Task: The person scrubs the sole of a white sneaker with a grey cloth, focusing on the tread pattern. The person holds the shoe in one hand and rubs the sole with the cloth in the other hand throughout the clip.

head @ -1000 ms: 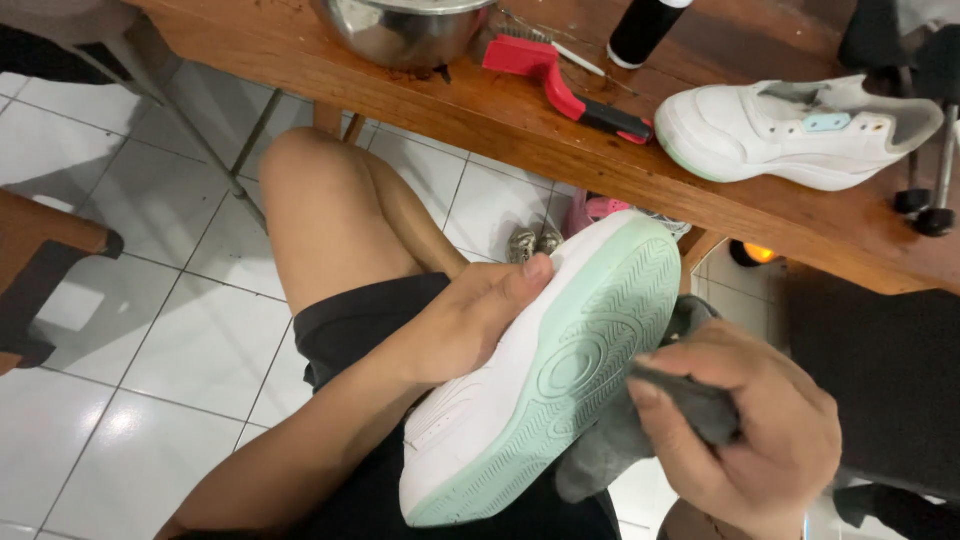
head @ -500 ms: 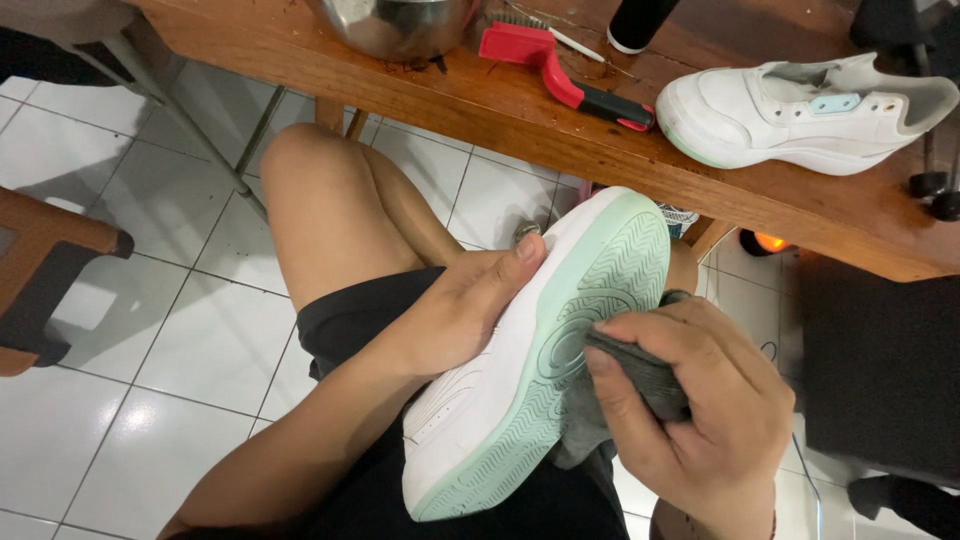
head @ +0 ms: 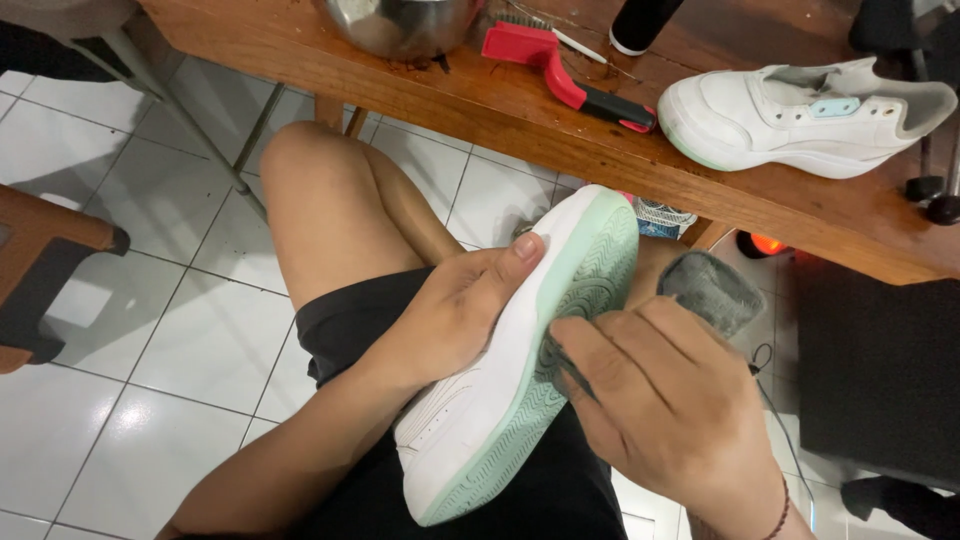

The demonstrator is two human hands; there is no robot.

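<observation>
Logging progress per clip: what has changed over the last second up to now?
The right hand with the grey cloth slid from beside the heel up onto the mint-green sole of the white sneaker. The left hand still grips the sneaker's side; the second sneaker stays on the wooden table.

White sneaker (head: 500,390) lies sole-up on lap, grey cloth (head: 708,288) against its mint sole.

Second shoe (head: 800,115) on table (head: 500,110), right of brush (head: 565,65)
</observation>
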